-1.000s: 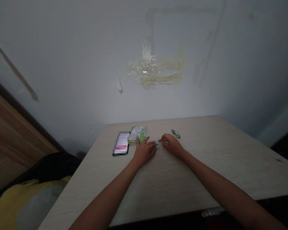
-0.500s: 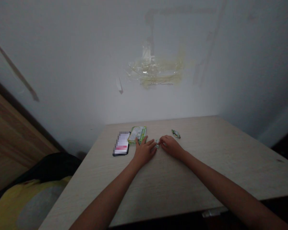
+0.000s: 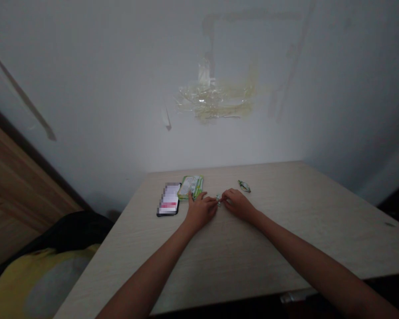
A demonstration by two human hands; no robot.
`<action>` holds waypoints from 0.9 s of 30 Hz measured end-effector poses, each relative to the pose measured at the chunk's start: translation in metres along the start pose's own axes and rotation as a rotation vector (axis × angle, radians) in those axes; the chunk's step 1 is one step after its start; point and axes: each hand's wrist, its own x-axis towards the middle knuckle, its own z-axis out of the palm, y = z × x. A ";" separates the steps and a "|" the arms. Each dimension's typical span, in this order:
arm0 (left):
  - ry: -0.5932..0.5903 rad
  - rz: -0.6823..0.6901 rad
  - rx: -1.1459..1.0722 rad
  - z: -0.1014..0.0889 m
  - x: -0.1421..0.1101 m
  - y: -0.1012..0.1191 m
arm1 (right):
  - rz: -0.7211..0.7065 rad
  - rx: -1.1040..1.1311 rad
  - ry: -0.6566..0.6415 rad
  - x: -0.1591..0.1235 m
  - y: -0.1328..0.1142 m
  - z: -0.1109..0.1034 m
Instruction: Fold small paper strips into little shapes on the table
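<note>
My left hand (image 3: 201,210) rests low over the table, its index finger and thumb at the left side of a small green-and-white wrapper (image 3: 218,200). From the other side my right hand (image 3: 236,204) pinches the same small piece, fingers curled in. Much of it is covered by the fingertips, so its exact kind is hard to make out. A green-and-white packet (image 3: 192,185) lies just beyond my left hand, whose spread outer fingers reach its near edge. Behind my right hand lies a small crumpled green wrapper (image 3: 244,186).
A phone (image 3: 169,199) with a lit, blurred screen lies left of the packet. The pale wooden table (image 3: 279,195) meets a wall (image 3: 119,88) with peeling tape (image 3: 216,102). A yellow and grey cloth item (image 3: 43,279) is at the lower left, below table height.
The left fingers have drawn in slightly around the small wrapper. My right hand stays nearly in place, and the other objects lie as before.
</note>
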 end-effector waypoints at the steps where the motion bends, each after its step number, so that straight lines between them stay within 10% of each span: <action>1: 0.002 -0.011 0.005 -0.001 0.000 0.001 | -0.017 0.014 -0.002 0.000 0.000 0.000; 27: -0.057 -0.051 0.008 -0.010 -0.002 0.008 | -0.103 0.131 -0.064 -0.002 -0.012 -0.013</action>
